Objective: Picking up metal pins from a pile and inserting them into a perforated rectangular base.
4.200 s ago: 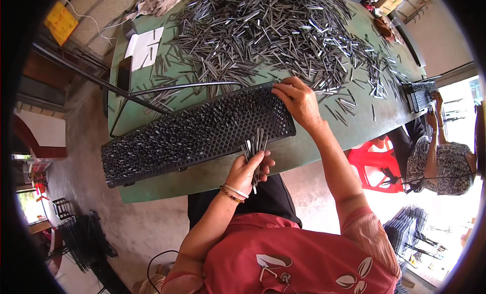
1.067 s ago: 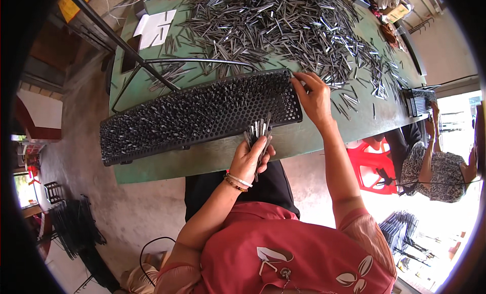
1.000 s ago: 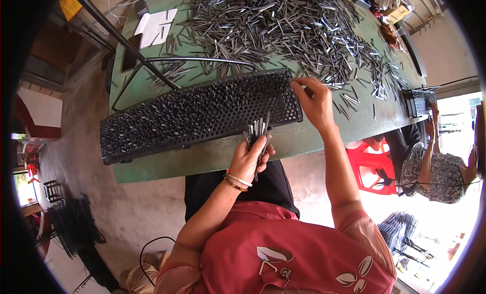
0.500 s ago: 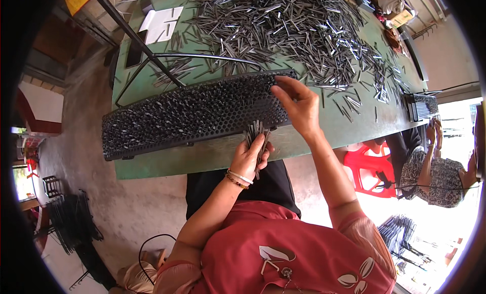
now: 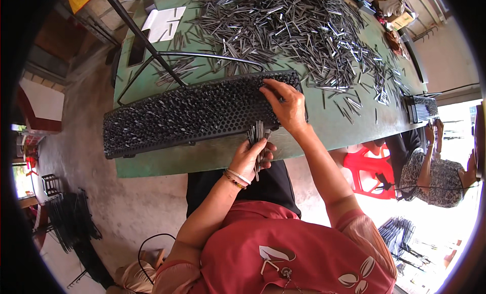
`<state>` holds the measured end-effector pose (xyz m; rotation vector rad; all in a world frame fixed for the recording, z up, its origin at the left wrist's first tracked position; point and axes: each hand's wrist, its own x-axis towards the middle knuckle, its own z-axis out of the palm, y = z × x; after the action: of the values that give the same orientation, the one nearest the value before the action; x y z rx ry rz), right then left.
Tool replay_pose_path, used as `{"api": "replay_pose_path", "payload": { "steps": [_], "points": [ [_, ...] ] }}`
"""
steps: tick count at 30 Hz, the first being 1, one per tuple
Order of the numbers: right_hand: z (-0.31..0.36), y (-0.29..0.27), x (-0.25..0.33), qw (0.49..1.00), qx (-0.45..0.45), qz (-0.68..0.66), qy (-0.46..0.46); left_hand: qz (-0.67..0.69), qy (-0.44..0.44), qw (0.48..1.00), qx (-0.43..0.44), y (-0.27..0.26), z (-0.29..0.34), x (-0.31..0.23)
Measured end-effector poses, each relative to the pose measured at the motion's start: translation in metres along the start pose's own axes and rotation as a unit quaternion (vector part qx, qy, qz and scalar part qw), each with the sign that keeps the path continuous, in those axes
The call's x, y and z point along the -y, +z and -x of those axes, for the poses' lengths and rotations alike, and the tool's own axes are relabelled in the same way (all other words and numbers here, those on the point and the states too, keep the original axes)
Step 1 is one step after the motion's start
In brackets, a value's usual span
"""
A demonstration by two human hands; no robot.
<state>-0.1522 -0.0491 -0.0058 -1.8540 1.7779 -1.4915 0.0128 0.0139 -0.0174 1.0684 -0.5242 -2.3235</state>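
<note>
A long black perforated rack point(image 5: 230, 119) lies tilted along the near edge of the table. Thin strips stand packed in its holes over the left and far parts, while bare holes show toward its near right. My left hand point(image 5: 247, 161) is closed round a bundle of thin dark metal strips point(image 5: 259, 131), just below the rack's near edge. Over the right end of the rack, my right hand point(image 5: 289, 109) has thumb and forefinger bent toward the holes; whatever lies between the fingertips is too small to make out.
A large heap of loose strips point(image 5: 288, 31) covers the far part of the green table point(image 5: 344, 124). A black metal frame point(image 5: 136, 33) rises behind the rack. White paper point(image 5: 164, 23) lies far left. At right, another person point(image 5: 430, 177) handles a similar rack point(image 5: 422, 108) near a red chair point(image 5: 367, 170).
My right hand has moved left and slightly down across the rack's right end. My left hand keeps hold of the bundle, nearly in place.
</note>
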Motion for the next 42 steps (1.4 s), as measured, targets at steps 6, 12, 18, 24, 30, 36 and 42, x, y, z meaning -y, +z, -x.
{"api": "replay_pose_path", "payload": {
  "steps": [6,12,18,24,30,36,42],
  "points": [
    [-0.001,-0.005,0.002,0.977,0.033,0.141,-0.159,0.001,0.024,0.999,0.048,-0.006,-0.006,0.003],
    [0.011,-0.033,0.03,0.985,0.138,-0.04,0.098,0.018,0.095,0.994,0.047,-0.005,-0.003,0.005],
    [0.038,-0.043,0.035,0.944,0.245,-0.139,0.174,0.001,0.135,0.989,0.057,0.006,-0.002,0.004],
    [0.035,-0.048,0.037,0.917,0.202,-0.165,0.3,-0.019,0.119,0.992,0.036,0.005,-0.003,0.005],
    [0.022,-0.049,0.032,0.915,0.163,-0.193,0.314,-0.026,0.106,0.994,0.013,0.005,-0.005,0.004],
    [-0.001,-0.035,0.006,0.977,-0.012,-0.091,0.191,-0.02,0.089,0.996,0.005,0.007,-0.005,0.009],
    [-0.005,-0.023,0.004,0.996,-0.004,-0.012,0.09,-0.027,0.082,0.996,0.009,0.001,-0.006,0.012]
  ]
}}
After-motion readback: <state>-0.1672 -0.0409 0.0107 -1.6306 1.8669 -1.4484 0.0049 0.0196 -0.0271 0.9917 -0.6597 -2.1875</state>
